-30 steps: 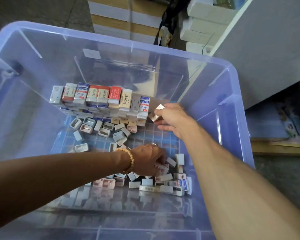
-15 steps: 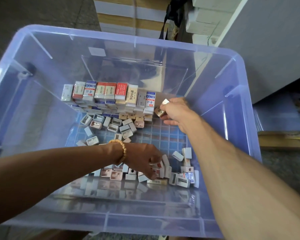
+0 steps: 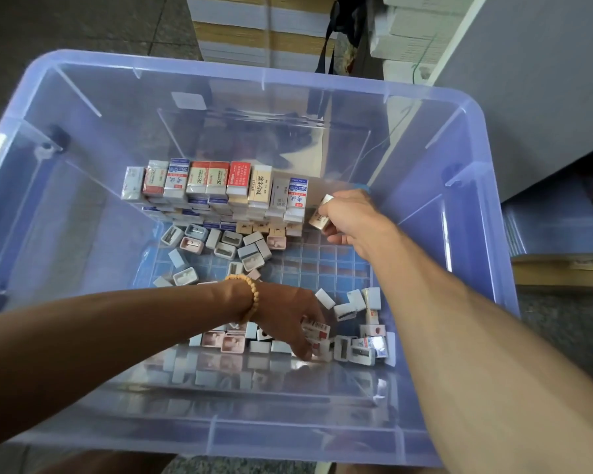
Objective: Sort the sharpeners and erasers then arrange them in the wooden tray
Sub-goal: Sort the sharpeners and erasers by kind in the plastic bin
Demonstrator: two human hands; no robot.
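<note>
While pinched, eraser (image 3: 319, 217) juts from right hand (image 3: 351, 218) grip — beside stacked erasers (image 3: 220, 189)

One clear bin (image 3: 486, 159), two hands, nine erasers atop the stack (image 3: 216, 179), one bracelet (image 3: 250, 292)

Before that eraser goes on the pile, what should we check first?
1. Right hand has a firm pinch on the cream eraser: ok.
2. Free spot at the right end of the eraser stack: ok, the bin floor there is bare.
3. Stack stands straight enough to take one more: ok, the rows look even.
4. Left hand is out of the way: ok, it is down in the loose pile near the front wall.
5. Left hand already holds a piece: cannot tell, its fingers hide it.
6. Sharpeners kept apart from the erasers: not ok, the front pile is mixed.
</note>
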